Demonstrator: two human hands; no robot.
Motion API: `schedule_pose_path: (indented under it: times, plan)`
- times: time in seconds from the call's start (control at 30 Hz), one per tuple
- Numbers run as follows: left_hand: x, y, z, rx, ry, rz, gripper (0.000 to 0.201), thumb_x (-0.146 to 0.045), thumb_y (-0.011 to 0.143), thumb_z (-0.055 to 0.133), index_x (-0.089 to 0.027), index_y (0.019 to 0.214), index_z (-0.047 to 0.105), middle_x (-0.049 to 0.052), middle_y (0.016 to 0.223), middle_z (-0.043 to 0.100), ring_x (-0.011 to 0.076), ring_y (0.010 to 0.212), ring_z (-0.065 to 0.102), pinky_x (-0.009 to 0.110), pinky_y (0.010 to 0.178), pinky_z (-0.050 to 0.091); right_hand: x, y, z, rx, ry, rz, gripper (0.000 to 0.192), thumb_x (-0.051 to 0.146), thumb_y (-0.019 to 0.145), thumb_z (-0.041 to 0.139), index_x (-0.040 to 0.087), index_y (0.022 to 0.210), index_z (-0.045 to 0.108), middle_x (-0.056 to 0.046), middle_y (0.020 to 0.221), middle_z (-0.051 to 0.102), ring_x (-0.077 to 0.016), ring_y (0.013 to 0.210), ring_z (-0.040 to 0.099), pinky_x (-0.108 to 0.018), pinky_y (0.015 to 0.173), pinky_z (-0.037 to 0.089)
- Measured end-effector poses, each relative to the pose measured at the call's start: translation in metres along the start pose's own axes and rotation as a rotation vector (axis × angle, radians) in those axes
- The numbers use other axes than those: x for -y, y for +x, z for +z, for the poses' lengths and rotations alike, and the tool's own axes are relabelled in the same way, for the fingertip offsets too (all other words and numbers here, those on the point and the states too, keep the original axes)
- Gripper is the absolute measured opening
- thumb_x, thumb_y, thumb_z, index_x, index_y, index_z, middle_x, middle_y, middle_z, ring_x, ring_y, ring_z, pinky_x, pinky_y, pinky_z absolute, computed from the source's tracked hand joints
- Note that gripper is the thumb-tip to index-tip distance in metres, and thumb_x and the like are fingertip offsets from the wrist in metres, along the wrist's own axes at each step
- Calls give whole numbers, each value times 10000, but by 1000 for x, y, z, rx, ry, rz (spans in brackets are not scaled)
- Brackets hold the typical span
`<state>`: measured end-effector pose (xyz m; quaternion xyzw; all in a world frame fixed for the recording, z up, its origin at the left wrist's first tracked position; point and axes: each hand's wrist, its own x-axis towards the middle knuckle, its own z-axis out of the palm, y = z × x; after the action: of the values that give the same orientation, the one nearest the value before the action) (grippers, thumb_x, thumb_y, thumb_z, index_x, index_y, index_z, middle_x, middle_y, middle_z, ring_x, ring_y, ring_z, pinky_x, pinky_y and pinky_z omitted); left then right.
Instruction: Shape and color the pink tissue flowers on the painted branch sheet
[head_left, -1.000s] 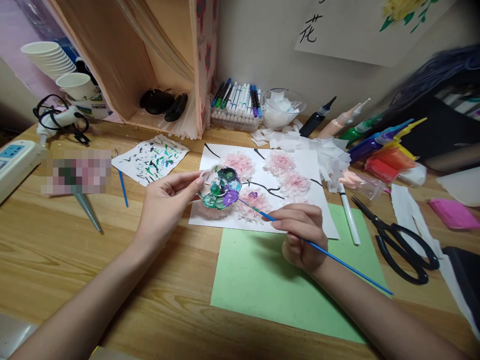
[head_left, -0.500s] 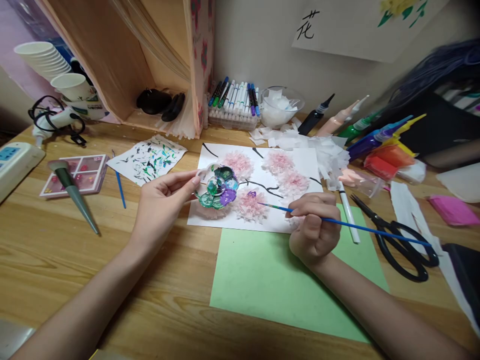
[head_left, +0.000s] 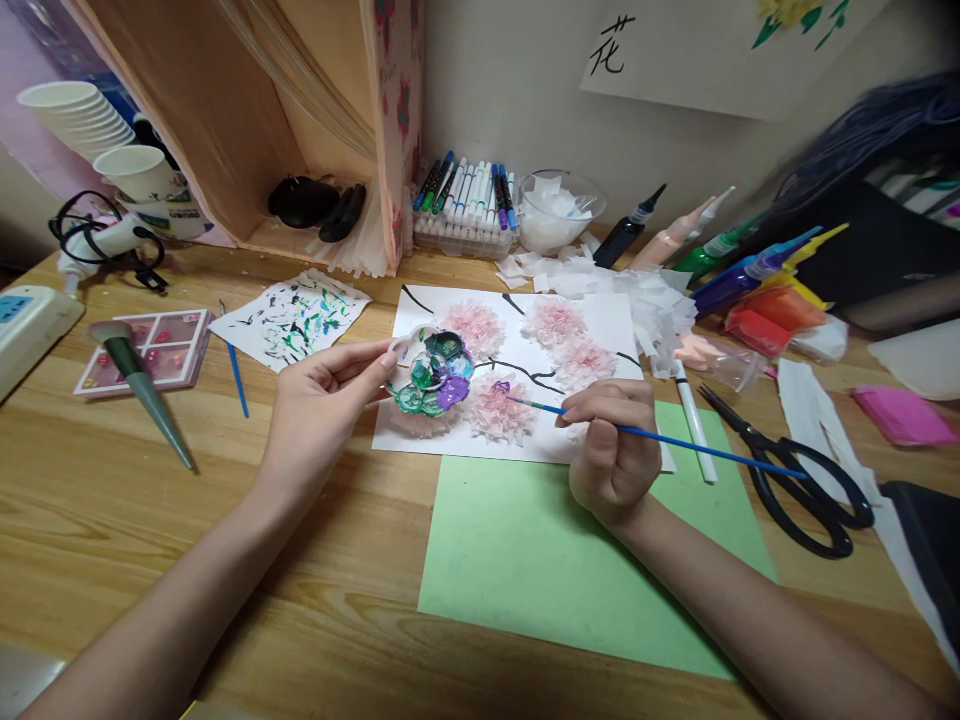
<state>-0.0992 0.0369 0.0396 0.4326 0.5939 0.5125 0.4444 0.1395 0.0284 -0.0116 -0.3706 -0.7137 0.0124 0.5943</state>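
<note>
My left hand [head_left: 322, 410] pinches the edge of a small flower-shaped paint palette [head_left: 431, 372], smeared with green, purple and white paint, over the left part of a white sheet [head_left: 480, 297]. In my right hand [head_left: 611, 440] is a thin blue paintbrush [head_left: 697, 447], its tip pointing left. That tip is at a pink tissue-paper flower [head_left: 501, 412] with a purple paint mark on its upper part. Other pink paper flowers [head_left: 556, 322] and black painted branch lines surround it on the sheet. A green sheet [head_left: 585, 560] lies beneath, partly hidden by my right hand and forearm.
Black scissors [head_left: 795, 470] and a white pen [head_left: 696, 425] lie right. Behind are paint bottles [head_left: 626, 235], tissue scraps [head_left: 645, 300], a glass bowl [head_left: 559, 215] and a marker box [head_left: 465, 235]. Left are a paint-spotted paper [head_left: 292, 315], another brush [head_left: 236, 365] and a makeup brush [head_left: 146, 395].
My right hand has shifted slightly left with the paintbrush, bringing the tip closer to the purple mark on the flower. My left hand keeps hold of the palette. The view has moved slightly.
</note>
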Motion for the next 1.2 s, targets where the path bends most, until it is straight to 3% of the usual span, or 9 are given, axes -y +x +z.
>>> schedule_pose_path:
  times: [0.9, 1.2]
  plan:
    - [0, 0, -1, -17, 39, -5, 342, -404, 672, 794, -208, 950, 752, 56, 949, 760, 193, 848, 717, 286, 748, 610, 0, 1, 0, -78, -37, 15, 176, 245, 954, 402, 241, 848, 542, 6, 591, 536, -190, 677, 494, -345, 645, 398]
    - [0, 0, 0, -21, 52, -8, 363, -420, 670, 789, -202, 957, 748, 62, 969, 757, 201, 873, 715, 289, 753, 611, -7, -2, 1, -74, -14, 139, 214, 269, 958, 400, 261, 810, 553, -13, 624, 531, -216, 662, 524, -385, 659, 413]
